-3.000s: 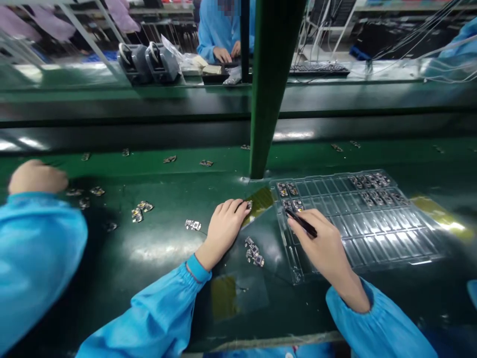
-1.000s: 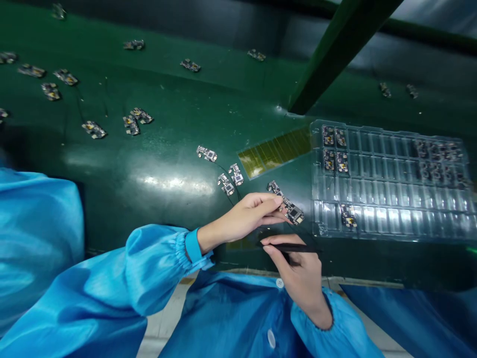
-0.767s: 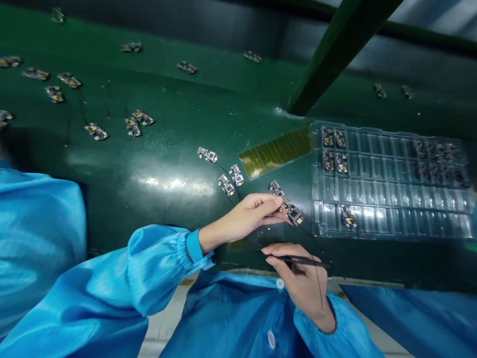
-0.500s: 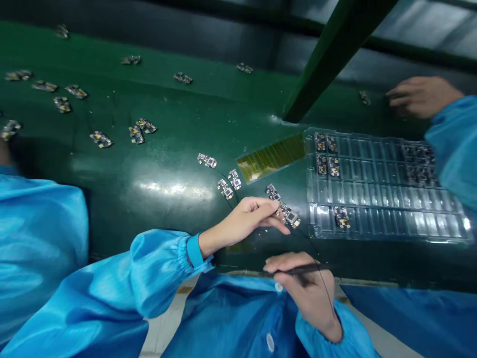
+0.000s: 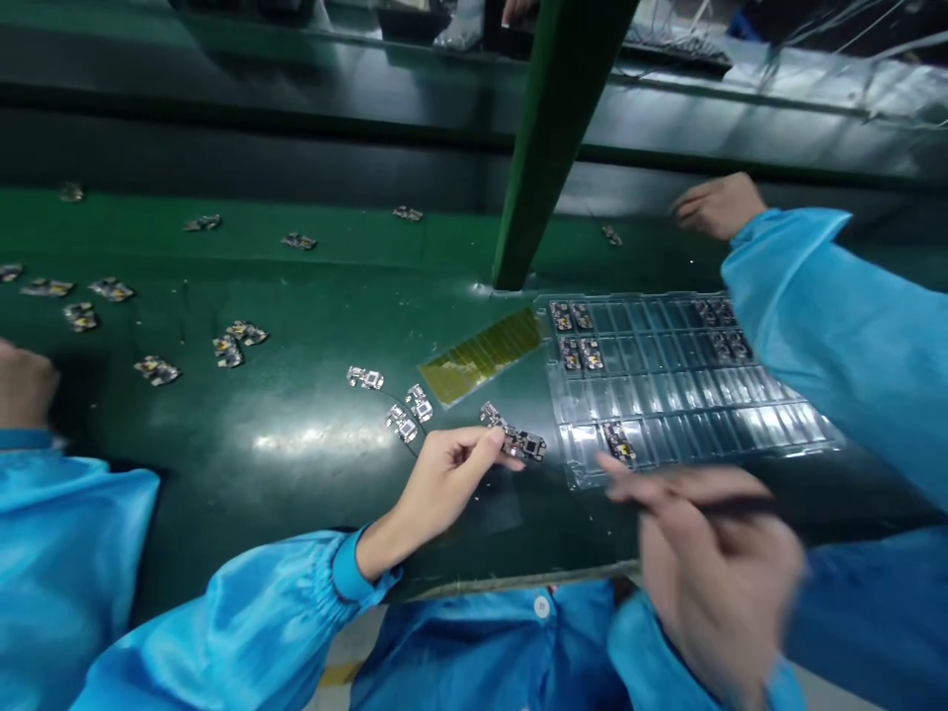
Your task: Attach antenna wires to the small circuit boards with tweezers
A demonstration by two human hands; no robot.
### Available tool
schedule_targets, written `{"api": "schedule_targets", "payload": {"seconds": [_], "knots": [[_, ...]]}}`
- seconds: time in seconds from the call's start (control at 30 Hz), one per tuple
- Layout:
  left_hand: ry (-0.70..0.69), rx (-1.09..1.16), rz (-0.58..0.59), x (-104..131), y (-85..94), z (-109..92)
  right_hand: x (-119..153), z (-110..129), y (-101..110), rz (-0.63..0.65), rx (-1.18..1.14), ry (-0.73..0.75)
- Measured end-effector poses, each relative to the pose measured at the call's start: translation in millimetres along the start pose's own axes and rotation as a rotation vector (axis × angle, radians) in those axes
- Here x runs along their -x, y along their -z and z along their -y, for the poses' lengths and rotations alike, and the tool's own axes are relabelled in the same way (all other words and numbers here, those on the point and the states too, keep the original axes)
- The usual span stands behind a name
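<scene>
My left hand (image 5: 451,474) pinches a small circuit board (image 5: 527,444) above the green bench, thumb on its near end. Another board end (image 5: 490,415) shows just beyond the fingertips; whether it is joined to the held one I cannot tell. My right hand (image 5: 718,573), smeared by motion, is closed around a dark slim tool (image 5: 737,506) whose kind is unclear. Its stretched finger comes close to a board (image 5: 617,441) in the front row of the clear plastic tray (image 5: 659,395). Left of my left hand lie three loose boards (image 5: 402,423), silvery side up.
A yellow film sheet (image 5: 481,357) lies left of the tray. Behind it rises a green post (image 5: 544,148). Several boards (image 5: 237,336) are scattered at left and back. Another person's hand (image 5: 722,205) and sleeve reach across the tray's right side; a further hand (image 5: 26,385) is at far left.
The view has shifted, showing more of the back. My right hand has moved up and right from the bench edge toward the tray, tool still held. My left hand keeps the board.
</scene>
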State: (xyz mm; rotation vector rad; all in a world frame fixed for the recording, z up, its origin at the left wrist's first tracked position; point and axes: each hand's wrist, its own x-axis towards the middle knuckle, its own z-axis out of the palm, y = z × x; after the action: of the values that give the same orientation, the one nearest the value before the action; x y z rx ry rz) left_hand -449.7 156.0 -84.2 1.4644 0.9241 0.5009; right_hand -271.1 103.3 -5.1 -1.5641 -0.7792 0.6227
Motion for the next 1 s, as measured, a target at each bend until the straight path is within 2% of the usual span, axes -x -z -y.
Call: {"api": "schedule_targets", "payload": {"seconds": [0.07, 0.1, 0.2, 0.33, 0.5, 0.67, 0.83, 1.0], "knots": [[0.0, 0.045, 0.012, 0, -1.6, 0, 32, -28, -2, -0.032, -0.132, -0.04], [0.0, 0.072, 0.015, -1, -1.9, 0, 40, -39, -5, -0.011, -0.21, -0.111], [0.015, 0.169, 0.011, -2, -1.4, 0, 40, -58, -13, 0.018, -0.363, -0.22], [0.083, 0.31, 0.006, -5, -0.4, -2, 24, -59, -17, 0.05, -0.48, -0.282], [0.169, 0.494, 0.009, -8, 1.7, 1, 23, -61, -17, 0.1, -0.562, -0.295], [0.146, 0.655, 0.019, -11, 6.2, 12, 24, -62, -19, 0.122, -0.589, -0.258], [0.156, 0.51, -0.001, -13, 8.1, 12, 25, -64, -17, 0.164, -0.515, -0.242], [0.142, 0.377, 0.027, -13, 8.6, 8, 27, -69, -11, 0.109, -0.38, -0.183]]}}
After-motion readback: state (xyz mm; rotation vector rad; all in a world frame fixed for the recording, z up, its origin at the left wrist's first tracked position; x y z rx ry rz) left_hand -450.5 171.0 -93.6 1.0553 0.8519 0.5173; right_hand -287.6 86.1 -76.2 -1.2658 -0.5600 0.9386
